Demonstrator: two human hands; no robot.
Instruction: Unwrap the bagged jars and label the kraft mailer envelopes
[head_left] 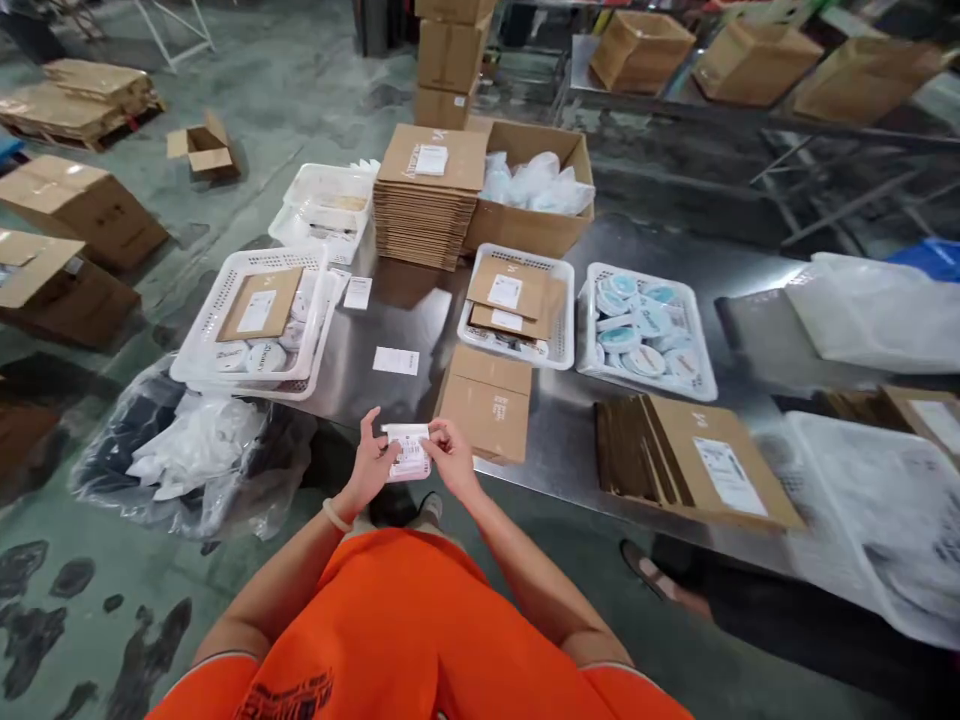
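Observation:
In front of my body, just off the table's near edge, both hands hold a white printed label [409, 452] with a rolled upper edge and a pinkish lower part. My left hand [369, 462] pinches its left side between thumb and fingers. My right hand [453, 462] grips its right side. What lies beneath the label is hidden. Close by on the steel table are a flat white slip [396, 361] and a closed cardboard box [487, 405].
White baskets [225, 268] [570, 290] hold round packs and flat cartons. Stacked flattened cartons [427, 215] stand at the back beside an open box [525, 228]. Folded cartons [675, 455] lie right. A lined bin [120, 450] stands left. Another person's foot [656, 575] shows at right.

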